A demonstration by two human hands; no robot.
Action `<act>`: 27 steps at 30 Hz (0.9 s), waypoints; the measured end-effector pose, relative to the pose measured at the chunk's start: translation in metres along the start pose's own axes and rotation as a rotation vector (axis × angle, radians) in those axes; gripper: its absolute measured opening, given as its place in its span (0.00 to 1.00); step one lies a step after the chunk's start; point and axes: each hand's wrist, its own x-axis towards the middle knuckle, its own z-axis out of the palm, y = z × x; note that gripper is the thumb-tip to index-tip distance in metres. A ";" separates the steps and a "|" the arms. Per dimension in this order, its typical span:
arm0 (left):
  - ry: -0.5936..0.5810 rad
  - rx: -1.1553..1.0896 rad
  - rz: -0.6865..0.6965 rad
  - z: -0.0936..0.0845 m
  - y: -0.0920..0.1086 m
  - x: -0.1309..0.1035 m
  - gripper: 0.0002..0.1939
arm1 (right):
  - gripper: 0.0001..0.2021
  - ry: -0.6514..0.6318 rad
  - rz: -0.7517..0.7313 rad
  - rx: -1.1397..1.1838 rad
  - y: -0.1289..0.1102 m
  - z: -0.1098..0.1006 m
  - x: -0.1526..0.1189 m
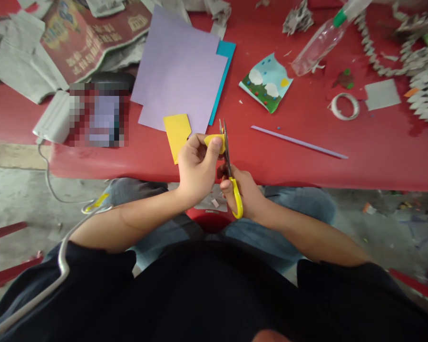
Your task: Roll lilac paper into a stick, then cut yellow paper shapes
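Observation:
My left hand (199,166) pinches a small piece of yellow paper (214,139) between thumb and fingers, just over the table's front edge. My right hand (246,192) grips a pair of scissors with yellow handles (237,199), its blades pointing away from me. The blades stand slightly apart at their tips and touch the right edge of the yellow piece. Left of my left hand lies a larger yellow paper sheet (177,135), partly on lavender paper (181,71). Whether the blades have cut into the small piece is too fine to tell.
On the red table (199,166) lie a teal sheet (223,80), a painted paper (267,83), a lavender strip (299,141), a tape roll (345,106) and a clear bottle (319,47). A white power bank (59,116) with a cable sits left, near newspapers (92,38).

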 end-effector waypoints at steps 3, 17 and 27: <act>-0.001 -0.006 0.008 0.000 0.000 0.000 0.20 | 0.28 0.011 -0.003 -0.023 -0.001 -0.001 0.000; 0.020 0.002 0.013 0.001 -0.001 0.000 0.20 | 0.44 -0.058 -0.031 0.004 -0.001 -0.003 0.000; 0.014 0.042 0.010 0.000 -0.005 0.000 0.20 | 0.44 -0.071 -0.030 -0.022 0.004 -0.003 0.001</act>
